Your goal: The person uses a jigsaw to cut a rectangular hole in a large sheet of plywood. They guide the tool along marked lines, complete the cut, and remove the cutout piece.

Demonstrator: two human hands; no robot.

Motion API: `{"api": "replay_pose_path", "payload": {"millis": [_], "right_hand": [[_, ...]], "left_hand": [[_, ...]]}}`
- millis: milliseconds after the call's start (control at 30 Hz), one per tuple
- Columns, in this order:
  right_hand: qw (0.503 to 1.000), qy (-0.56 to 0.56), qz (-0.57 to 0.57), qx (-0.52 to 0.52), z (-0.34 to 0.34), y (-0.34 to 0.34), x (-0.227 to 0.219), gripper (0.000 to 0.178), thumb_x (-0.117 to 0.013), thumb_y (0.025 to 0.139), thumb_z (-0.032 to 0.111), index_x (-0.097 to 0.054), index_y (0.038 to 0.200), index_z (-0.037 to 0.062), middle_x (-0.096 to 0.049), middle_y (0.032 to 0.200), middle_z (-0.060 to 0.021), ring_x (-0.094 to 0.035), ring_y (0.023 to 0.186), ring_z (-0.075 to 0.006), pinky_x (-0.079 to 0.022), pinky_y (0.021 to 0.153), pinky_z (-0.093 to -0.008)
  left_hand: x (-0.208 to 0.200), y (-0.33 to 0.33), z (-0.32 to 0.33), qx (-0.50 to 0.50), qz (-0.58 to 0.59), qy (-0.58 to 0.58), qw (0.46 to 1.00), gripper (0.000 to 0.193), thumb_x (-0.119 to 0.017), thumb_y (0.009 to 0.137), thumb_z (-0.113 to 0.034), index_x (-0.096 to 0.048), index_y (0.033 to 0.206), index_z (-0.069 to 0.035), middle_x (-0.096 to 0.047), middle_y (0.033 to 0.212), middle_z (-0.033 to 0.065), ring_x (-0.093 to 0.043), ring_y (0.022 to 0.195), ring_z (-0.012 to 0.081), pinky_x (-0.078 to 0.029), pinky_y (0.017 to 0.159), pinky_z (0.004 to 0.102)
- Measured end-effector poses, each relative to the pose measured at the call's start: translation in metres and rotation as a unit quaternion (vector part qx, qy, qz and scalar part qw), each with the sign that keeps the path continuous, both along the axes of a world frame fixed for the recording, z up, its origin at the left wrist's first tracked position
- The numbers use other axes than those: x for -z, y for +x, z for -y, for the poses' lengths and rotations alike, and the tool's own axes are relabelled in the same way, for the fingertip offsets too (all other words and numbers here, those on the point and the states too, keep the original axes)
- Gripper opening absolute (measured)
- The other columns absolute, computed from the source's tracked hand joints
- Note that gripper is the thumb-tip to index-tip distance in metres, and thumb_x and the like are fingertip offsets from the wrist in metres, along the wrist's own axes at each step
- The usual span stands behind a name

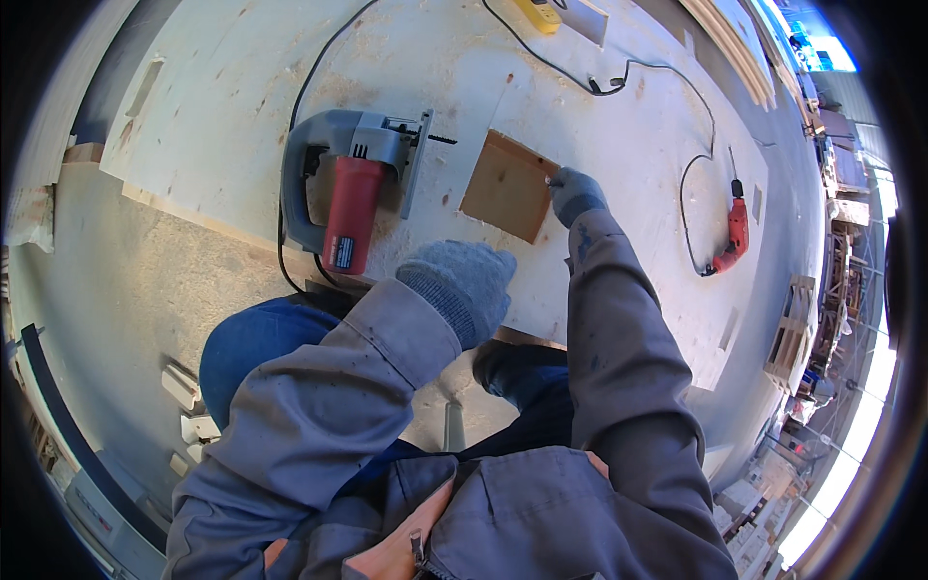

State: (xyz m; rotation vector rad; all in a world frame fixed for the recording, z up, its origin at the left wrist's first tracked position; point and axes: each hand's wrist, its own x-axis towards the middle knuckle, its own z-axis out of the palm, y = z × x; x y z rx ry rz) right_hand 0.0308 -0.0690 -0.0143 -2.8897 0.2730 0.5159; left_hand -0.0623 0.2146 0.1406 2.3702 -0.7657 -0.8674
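Note:
A square opening [505,188] with brown showing through it is cut in the pale wooden board [425,58] in front of me. My right hand [577,195], in a grey glove, is at the opening's right edge. Its fingers are closed; whether anything is pinched in them is too small to tell. My left hand [462,280], gloved too, hovers near the board's front edge with fingers curled. Its palm side is hidden. Left of the opening a red and grey jigsaw [356,203] lies on its side, its blade toward the opening.
A red drill [737,232] with a long bit lies at the right, its black cable [710,116] looping over the board. At the far edge is a yellow object [538,14] beside another cutout [583,19]. Wooden pallets [791,329] stand off to the right. Offcuts [182,385] lie at lower left.

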Motion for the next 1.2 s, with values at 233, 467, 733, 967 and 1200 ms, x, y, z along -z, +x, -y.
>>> {"api": "replay_pose_path", "payload": {"millis": [233,467,733,967,1200], "right_hand": [[0.993,0.117,-0.014,-0.032,-0.022,-0.044,-0.011,0.016,-0.070,0.091,0.014,-0.073,0.105,0.0071,-0.075,0.089,-0.0131,-0.071,0.084,-0.0203,-0.055,0.082,-0.0345],[0.947,0.193,-0.232,-0.113,-0.067,-0.102,-0.070,0.036,-0.085,0.081,0.028,-0.072,0.104,0.0032,-0.071,0.086,-0.0115,-0.067,0.083,-0.0200,-0.056,0.069,-0.0356],[0.968,0.225,-0.110,-0.034,-0.051,-0.105,-0.061,0.060,-0.082,0.083,0.027,-0.058,0.133,0.0053,-0.068,0.118,-0.0178,-0.069,0.103,-0.0290,-0.054,0.093,-0.0392],[0.994,0.064,-0.058,-0.068,-0.070,-0.042,-0.043,0.070,-0.064,0.094,0.046,-0.045,0.147,0.0033,-0.045,0.153,-0.0195,-0.042,0.142,-0.0342,-0.036,0.117,-0.0402],[0.992,-0.023,-0.084,-0.090,-0.085,0.014,-0.001,0.076,-0.066,0.092,0.050,-0.045,0.147,0.0022,-0.047,0.151,-0.0229,-0.044,0.140,-0.0377,-0.036,0.117,-0.0411]], "left_hand": [[-0.003,-0.004,-0.010,-0.049,0.029,-0.026,0.998,0.036,-0.067,0.089,-0.031,-0.068,0.115,-0.006,-0.071,0.106,0.0197,-0.068,0.100,0.0374,-0.054,0.089,0.0478],[-0.013,-0.003,-0.018,-0.056,0.043,-0.034,0.997,0.032,-0.068,0.088,-0.030,-0.068,0.111,-0.007,-0.071,0.103,0.0187,-0.068,0.099,0.0375,-0.054,0.089,0.0479],[-0.006,-0.015,-0.023,-0.054,0.085,-0.056,0.993,0.031,-0.067,0.088,-0.028,-0.068,0.111,-0.007,-0.071,0.102,0.0184,-0.069,0.095,0.0369,-0.055,0.085,0.0475],[-0.007,-0.022,-0.021,-0.027,0.067,-0.037,0.997,0.027,-0.065,0.089,-0.028,-0.067,0.106,-0.007,-0.071,0.098,0.0173,-0.069,0.091,0.0364,-0.056,0.082,0.0477],[-0.015,-0.015,-0.028,0.000,0.038,-0.004,0.999,0.029,-0.061,0.093,-0.030,-0.065,0.109,-0.007,-0.070,0.100,0.0181,-0.070,0.091,0.0344,-0.055,0.081,0.0479]]}}
